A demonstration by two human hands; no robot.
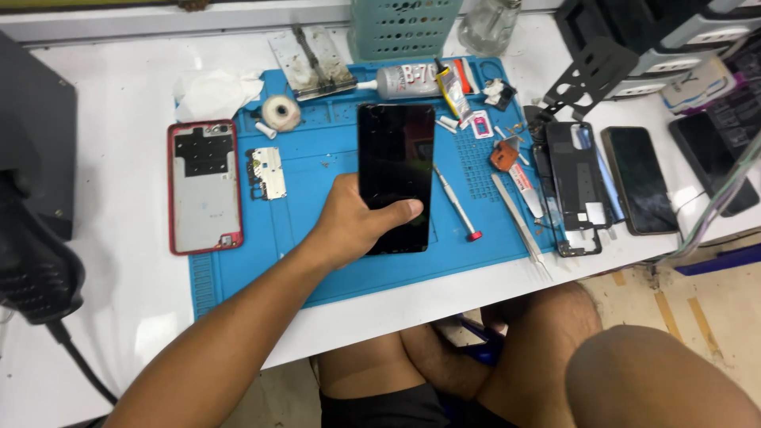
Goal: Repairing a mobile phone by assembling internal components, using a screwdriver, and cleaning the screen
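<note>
My left hand grips a black smartphone by its lower end, thumb across the dark screen, holding it over the blue work mat. My right hand is out of view. A red-framed phone back cover lies on the mat's left edge, with a small circuit board beside it. A red-tipped screwdriver and tweezers lie on the mat right of the phone.
A glue tube, tape roll, tissue and metal clamp sit at the mat's back. A phone frame and two dark phones lie to the right. A black heat tool stands at left.
</note>
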